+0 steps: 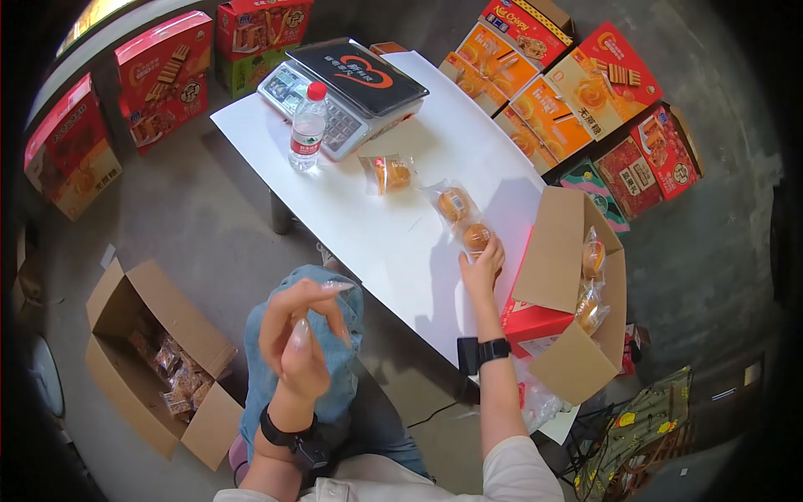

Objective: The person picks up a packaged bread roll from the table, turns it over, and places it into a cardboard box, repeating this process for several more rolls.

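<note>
My right hand (482, 268) rests on the white table (385, 226), fingers on a clear packet with a round golden pastry (476, 237). A second wrapped pastry (453, 203) lies just beyond it, and a third packet (390, 174) sits further toward the scale. My left hand (297, 335) is raised above my lap, fingers loosely spread, holding nothing. Both wrists carry black bands.
A digital scale (347, 84) and a water bottle (307, 128) stand at the table's far end. An open carton (569, 293) with wrapped pastries sits right of the table. Another open carton (155, 368) of packets is on the floor at left. Red and orange boxes line the floor.
</note>
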Motion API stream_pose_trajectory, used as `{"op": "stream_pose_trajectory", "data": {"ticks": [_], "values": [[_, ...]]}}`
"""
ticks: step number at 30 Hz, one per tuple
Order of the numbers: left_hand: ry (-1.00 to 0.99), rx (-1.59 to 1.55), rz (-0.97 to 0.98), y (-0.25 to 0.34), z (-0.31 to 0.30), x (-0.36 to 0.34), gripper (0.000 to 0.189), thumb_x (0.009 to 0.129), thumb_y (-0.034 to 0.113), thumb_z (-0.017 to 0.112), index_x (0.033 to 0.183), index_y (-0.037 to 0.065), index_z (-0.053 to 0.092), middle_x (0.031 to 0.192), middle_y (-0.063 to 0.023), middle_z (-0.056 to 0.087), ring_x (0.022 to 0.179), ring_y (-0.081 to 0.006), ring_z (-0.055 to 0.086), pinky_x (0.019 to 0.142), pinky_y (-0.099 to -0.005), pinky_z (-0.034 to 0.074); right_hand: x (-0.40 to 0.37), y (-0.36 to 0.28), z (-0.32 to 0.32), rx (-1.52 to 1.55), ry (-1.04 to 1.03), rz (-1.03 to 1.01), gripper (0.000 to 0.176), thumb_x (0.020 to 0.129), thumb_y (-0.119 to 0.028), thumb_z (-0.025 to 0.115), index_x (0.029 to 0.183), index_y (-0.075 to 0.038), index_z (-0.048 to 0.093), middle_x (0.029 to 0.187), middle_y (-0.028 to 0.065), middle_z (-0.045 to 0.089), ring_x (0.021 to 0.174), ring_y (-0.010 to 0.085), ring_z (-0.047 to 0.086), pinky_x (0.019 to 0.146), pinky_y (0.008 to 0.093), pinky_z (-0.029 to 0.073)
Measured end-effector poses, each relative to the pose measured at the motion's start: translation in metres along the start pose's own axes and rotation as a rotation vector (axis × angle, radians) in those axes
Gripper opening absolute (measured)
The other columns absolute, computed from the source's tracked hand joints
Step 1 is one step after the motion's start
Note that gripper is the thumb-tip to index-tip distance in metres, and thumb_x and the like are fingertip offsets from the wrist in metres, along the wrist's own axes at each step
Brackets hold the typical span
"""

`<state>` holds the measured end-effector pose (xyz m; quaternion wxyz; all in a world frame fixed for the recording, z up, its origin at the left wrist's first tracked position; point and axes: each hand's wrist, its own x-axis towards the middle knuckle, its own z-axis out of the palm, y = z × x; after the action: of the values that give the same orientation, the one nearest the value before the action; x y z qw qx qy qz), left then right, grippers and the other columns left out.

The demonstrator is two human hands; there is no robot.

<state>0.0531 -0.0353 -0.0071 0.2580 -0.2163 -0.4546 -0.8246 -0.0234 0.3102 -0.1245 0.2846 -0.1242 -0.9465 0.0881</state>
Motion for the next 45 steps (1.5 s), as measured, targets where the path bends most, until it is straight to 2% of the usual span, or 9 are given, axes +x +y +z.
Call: {"op": "stream_pose_trajectory", "data": {"ticks": [7, 12, 21, 26, 33, 37, 38, 42, 45], "values": [[0.041, 0.071, -0.237, -0.004, -0.007, 0.006, 0.039, 0.080, 0.024, 0.039, 0.101, -0.005, 0.053, 0.067, -0.0089, 0.053, 0.058, -0.0127, 0.049, 0.060, -0.0248, 0.039, 0.025, 0.039, 0.035, -0.127, -0.093, 0.336, 0.092, 0.065, -0.033, 0.072, 0.133, -0.001, 0.020, 0.128, 0.0270, 0.033, 0.123, 0.0418, 0.026, 0.101, 0.0514, 0.023], [-0.006, 0.081, -0.296, -0.007, -0.012, 0.013, 0.036, 0.082, 0.022, 0.039, 0.104, -0.004, 0.054, 0.068, -0.0077, 0.053, 0.062, -0.0122, 0.049, 0.062, -0.0239, 0.040, 0.010, 0.056, 0.044, -0.009, -0.007, 0.185, 0.091, 0.064, -0.031, 0.075, 0.131, 0.001, 0.023, 0.126, 0.0246, 0.036, 0.119, 0.0392, 0.031, 0.099, 0.0465, 0.026], [-0.301, 0.366, -0.475, -0.018, 0.000, 0.012, 0.035, 0.082, 0.010, 0.049, 0.115, -0.001, 0.048, 0.091, -0.0088, 0.059, 0.088, -0.0163, 0.054, 0.080, -0.0284, 0.040, -0.047, -0.100, -0.065, 0.396, 0.114, 0.037, 0.093, 0.062, -0.019, 0.078, 0.132, 0.001, 0.022, 0.124, 0.0215, 0.034, 0.116, 0.0360, 0.031, 0.097, 0.0449, 0.026], [-0.472, 0.306, -0.642, -0.021, 0.017, -0.003, 0.068, 0.083, 0.013, 0.058, 0.137, 0.002, 0.017, 0.125, -0.0165, 0.045, 0.112, -0.0238, 0.047, 0.097, -0.0354, 0.034, -0.066, -0.165, -0.116, 0.469, 0.086, -0.004, 0.096, 0.066, -0.018, 0.076, 0.136, -0.004, 0.013, 0.128, 0.0191, 0.026, 0.121, 0.0326, 0.029, 0.100, 0.0416, 0.026], [-0.134, -0.086, -0.686, -0.032, 0.027, -0.014, 0.068, 0.088, 0.016, 0.053, 0.137, 0.000, 0.009, 0.117, -0.0179, 0.047, 0.106, -0.0202, 0.049, 0.091, -0.0306, 0.039, -0.087, -0.195, -0.148, 0.469, -0.158, -0.118, 0.099, 0.063, -0.031, 0.075, 0.135, 0.002, 0.015, 0.131, 0.0222, 0.031, 0.123, 0.0357, 0.028, 0.103, 0.0474, 0.017], [-0.013, -0.103, -0.939, -0.031, 0.001, -0.005, 0.049, 0.092, 0.025, 0.046, 0.130, -0.001, 0.030, 0.114, -0.0124, 0.051, 0.105, -0.0144, 0.050, 0.088, -0.0262, 0.040, -0.089, -0.176, -0.166, 0.986, -0.166, 0.013, 0.083, 0.072, -0.034, 0.062, 0.133, 0.002, 0.020, 0.119, 0.0209, 0.046, 0.114, 0.0296, 0.042, 0.100, 0.0430, 0.026], [-0.054, -0.329, -0.964, -0.032, -0.005, -0.003, 0.047, 0.093, 0.030, 0.043, 0.126, -0.001, 0.038, 0.115, -0.0109, 0.051, 0.106, -0.0147, 0.049, 0.089, -0.0258, 0.040, -0.091, -0.177, -0.170, 1.071, -0.043, 0.162, 0.075, 0.077, -0.039, 0.056, 0.131, 0.003, 0.024, 0.105, 0.0193, 0.054, 0.095, 0.0234, 0.055, 0.088, 0.0348, 0.040], [-0.315, -0.634, -1.124, -0.009, -0.009, 0.010, 0.049, 0.091, 0.030, 0.045, 0.126, -0.003, 0.038, 0.118, -0.0114, 0.050, 0.108, -0.0147, 0.048, 0.092, -0.0266, 0.038, -0.092, -0.152, -0.178, 1.463, -0.314, 0.289, 0.083, 0.076, -0.052, 0.054, 0.129, 0.006, 0.027, 0.080, 0.0131, 0.060, 0.068, 0.0152, 0.059, 0.068, 0.0212, 0.044], [-0.482, -0.621, -1.212, -0.012, -0.008, 0.008, 0.053, 0.090, 0.030, 0.047, 0.129, -0.003, 0.036, 0.120, -0.0126, 0.049, 0.111, -0.0151, 0.046, 0.093, -0.0266, 0.036, -0.106, -0.159, -0.177, 1.495, -0.435, 0.291, 0.092, 0.072, -0.054, 0.058, 0.131, 0.008, 0.023, 0.081, 0.0142, 0.062, 0.077, 0.0167, 0.060, 0.074, 0.0235, 0.044]]}}
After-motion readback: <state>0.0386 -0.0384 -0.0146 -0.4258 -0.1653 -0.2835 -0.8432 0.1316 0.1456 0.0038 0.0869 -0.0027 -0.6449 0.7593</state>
